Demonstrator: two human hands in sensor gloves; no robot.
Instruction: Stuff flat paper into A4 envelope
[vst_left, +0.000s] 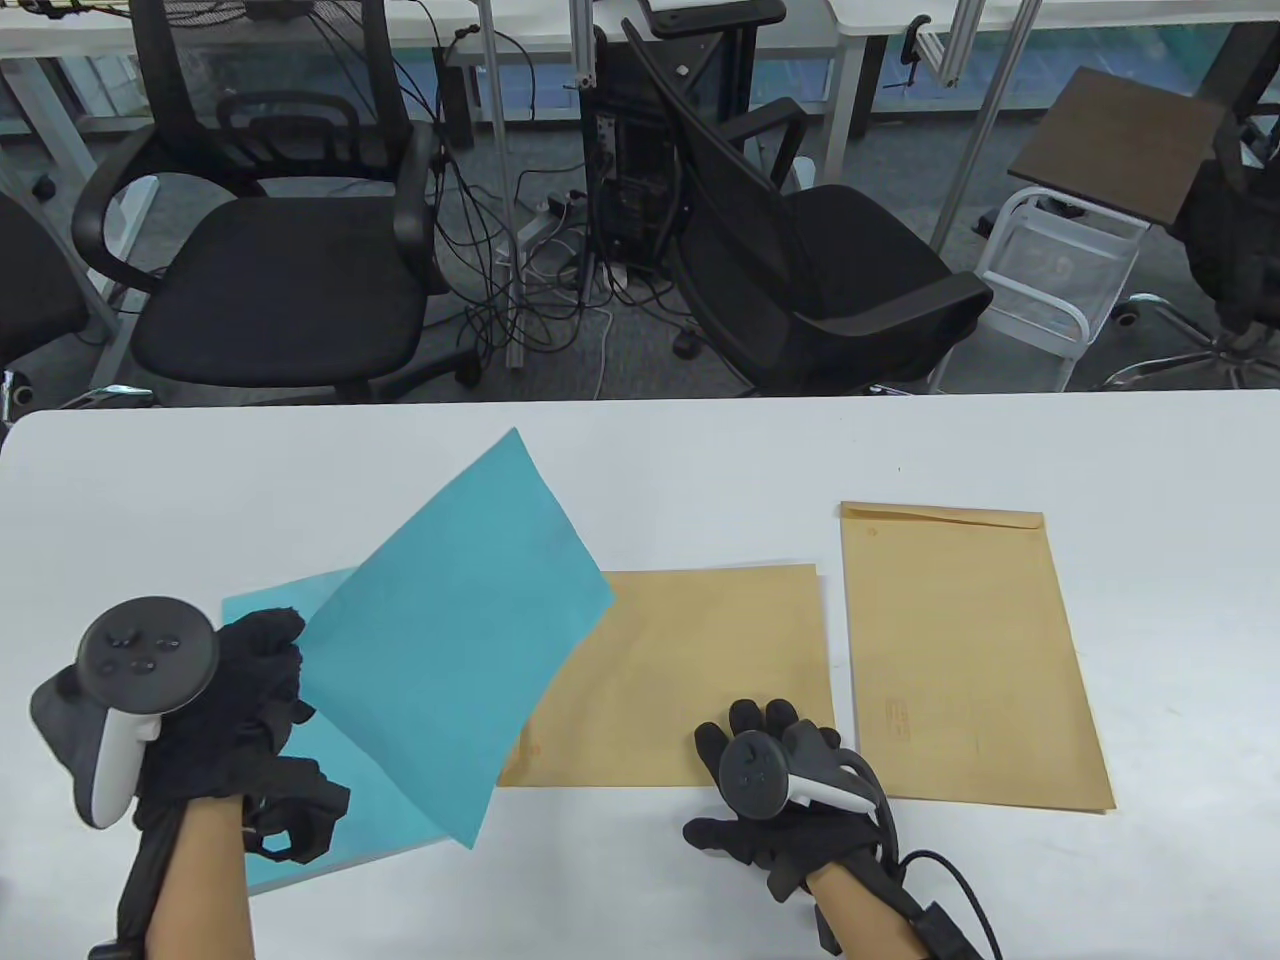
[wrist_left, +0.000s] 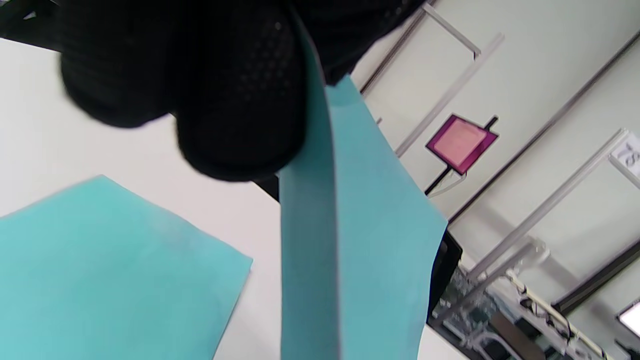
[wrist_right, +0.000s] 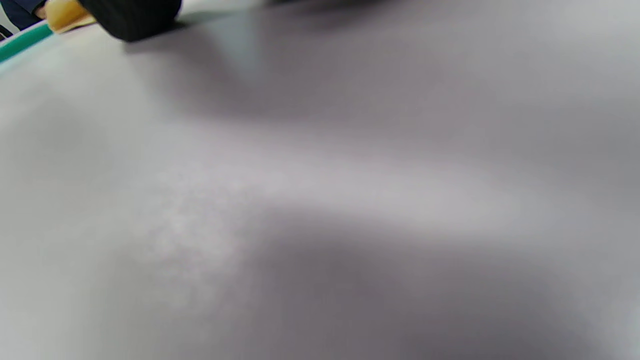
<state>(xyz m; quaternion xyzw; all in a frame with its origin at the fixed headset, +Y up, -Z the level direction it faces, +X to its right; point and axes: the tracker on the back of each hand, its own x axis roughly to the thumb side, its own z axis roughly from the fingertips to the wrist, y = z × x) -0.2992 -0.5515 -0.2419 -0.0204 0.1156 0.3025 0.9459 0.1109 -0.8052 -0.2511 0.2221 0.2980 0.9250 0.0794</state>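
My left hand (vst_left: 262, 690) pinches a teal paper sheet (vst_left: 455, 640) by its near-left edge and holds it tilted above the table. In the left wrist view that teal sheet (wrist_left: 350, 240) hangs edge-on from my gloved fingers (wrist_left: 240, 100). Under it a stack of teal paper (vst_left: 270, 600) lies flat, and the same stack (wrist_left: 110, 280) shows in the wrist view. A brown A4 envelope (vst_left: 690, 670) lies in the middle, partly under the lifted sheet. My right hand (vst_left: 765, 740) rests flat on the envelope's near edge, fingers straight.
A second brown envelope (vst_left: 960, 660) lies flat to the right, flap (vst_left: 940, 515) at its far end. The white table (vst_left: 700, 450) ends at a far edge with black office chairs (vst_left: 280, 270) and cables behind it. The right wrist view is blurred table surface (wrist_right: 320, 200).
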